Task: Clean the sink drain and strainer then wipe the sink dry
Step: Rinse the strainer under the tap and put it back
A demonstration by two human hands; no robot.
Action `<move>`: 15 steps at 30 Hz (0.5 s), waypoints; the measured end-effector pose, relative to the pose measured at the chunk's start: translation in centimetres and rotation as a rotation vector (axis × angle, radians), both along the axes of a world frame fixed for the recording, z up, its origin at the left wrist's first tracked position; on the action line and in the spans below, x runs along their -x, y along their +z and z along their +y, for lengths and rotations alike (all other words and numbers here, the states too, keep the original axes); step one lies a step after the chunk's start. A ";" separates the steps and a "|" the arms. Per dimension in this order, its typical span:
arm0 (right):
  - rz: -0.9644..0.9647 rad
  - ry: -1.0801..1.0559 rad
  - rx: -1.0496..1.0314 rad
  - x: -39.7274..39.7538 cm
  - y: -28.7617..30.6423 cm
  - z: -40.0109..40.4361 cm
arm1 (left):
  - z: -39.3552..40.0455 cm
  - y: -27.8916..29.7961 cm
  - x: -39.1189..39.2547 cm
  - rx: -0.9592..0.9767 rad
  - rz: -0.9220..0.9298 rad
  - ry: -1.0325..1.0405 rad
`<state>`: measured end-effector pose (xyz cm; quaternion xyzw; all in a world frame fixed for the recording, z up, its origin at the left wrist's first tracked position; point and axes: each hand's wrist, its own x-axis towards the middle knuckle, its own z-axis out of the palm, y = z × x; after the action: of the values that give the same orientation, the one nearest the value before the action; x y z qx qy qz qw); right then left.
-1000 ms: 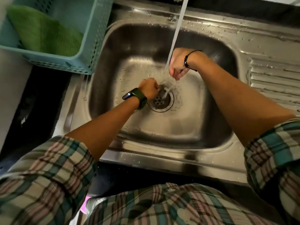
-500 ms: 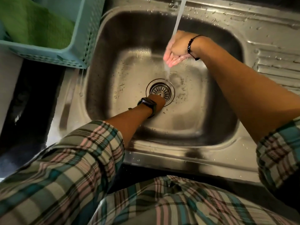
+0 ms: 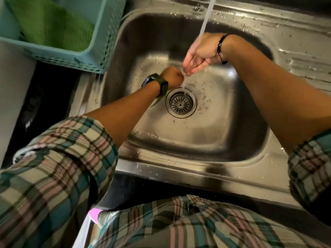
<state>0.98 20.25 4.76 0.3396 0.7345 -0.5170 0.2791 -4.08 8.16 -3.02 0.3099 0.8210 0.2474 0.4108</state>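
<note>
**Steel sink with both hands under running water**

Wet fingers (image 3: 190, 66) of the right hand (image 3: 200, 53) hung straight and relaxed, pointing down into the stream of water (image 3: 206, 18), gripping nothing. The left hand (image 3: 172, 77) sat just beside those fingertips, to their left, curled into a fist; whether it enclosed anything could not be told. A dark bead bracelet (image 3: 220, 49) circled the right wrist and a green-strapped watch (image 3: 155, 85) the left. Below and nearer than both hands, the round strainer (image 3: 180, 104) sat seated in the drain at the middle of the basin floor, with water falling onto its far edge. Droplets covered the sink (image 3: 197, 169) rim. At far left a teal basket (image 3: 100, 43) overlapped the rim, holding a green cloth (image 3: 50, 25). Plaid sleeves (image 3: 59, 158) filled the near foreground.
</note>
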 end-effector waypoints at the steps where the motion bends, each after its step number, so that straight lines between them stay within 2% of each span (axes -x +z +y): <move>1: -0.009 0.030 -0.029 0.1 0.0 -0.1 | 0.3 0.7 0.5 -0.032 -0.065 0.048; 3: -0.028 0.057 -0.136 0.2 -0.1 -0.5 | 0.7 2.1 1.2 -0.064 -0.154 0.104; 4: -0.021 0.057 -0.192 0.4 -0.3 -0.5 | 0.8 2.4 1.6 -0.060 -0.130 0.107; 6: -0.034 0.037 -0.129 0.5 -0.7 -0.4 | 1.0 2.8 2.0 -0.036 -0.037 0.109; 8: -0.067 0.043 -0.019 0.4 -1.0 -0.5 | 0.9 3.1 2.0 -0.010 -0.029 0.087; 15: -0.172 0.112 -0.139 0.2 -1.3 -0.5 | 0.8 3.0 1.7 0.013 -0.108 0.114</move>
<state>0.80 19.78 3.49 0.3595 0.7599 -0.4174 0.3452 -5.82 8.94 -0.06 0.2460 0.8155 0.2818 0.4417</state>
